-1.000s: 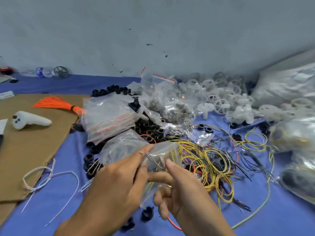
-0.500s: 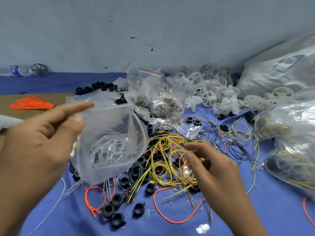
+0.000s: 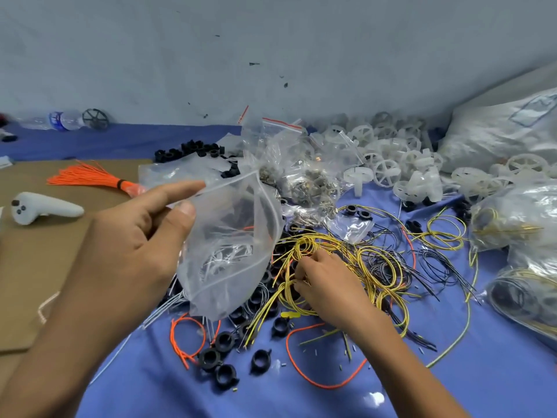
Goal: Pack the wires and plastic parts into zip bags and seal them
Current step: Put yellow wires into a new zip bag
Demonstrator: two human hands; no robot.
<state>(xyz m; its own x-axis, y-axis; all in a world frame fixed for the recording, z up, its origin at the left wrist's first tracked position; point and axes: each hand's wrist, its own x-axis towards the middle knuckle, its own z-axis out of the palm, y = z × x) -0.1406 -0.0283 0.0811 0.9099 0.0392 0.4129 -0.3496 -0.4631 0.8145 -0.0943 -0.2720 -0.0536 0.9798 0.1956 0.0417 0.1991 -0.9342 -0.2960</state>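
— Where is the zip bag (image 3: 229,251)?

— Held up off the blue cloth (image 3: 301,399), left of centre, with white wires (image 3: 221,259) lying in its lower half. Its mouth gapes open. One zip edge runs from the person's thumb up to the right, and the other curves down the side facing the yellow wires (image 3: 364,260). The bottom corner hangs over a scatter of black plastic rings (image 3: 224,345).

— How much room is there around it?

— It is crowded to the right and behind. The yellow coils lie just beside the bag's mouth, tangled with thin black wires (image 3: 434,267). Behind are clear bags of small metal parts (image 3: 310,182), then a heap of white plastic wheels (image 3: 387,170) against the wall. Filled bags (image 3: 518,212) line the right edge. Bare cloth shows at the near edge, between the forearms, crossed by a loop of orange wire (image 3: 316,377). To the left is a cardboard sheet (image 3: 45,260) that carries a white controller (image 3: 42,208) and a bundle of orange wires (image 3: 90,179), well apart from the bag.

— And the hands?

— The left hand (image 3: 135,236) pinches the bag's upper rim between thumb and forefinger, with the other fingers curled behind. The right hand (image 3: 327,286) is down on the cloth, its fingers bent round strands of the yellow coil beside the bag's mouth.
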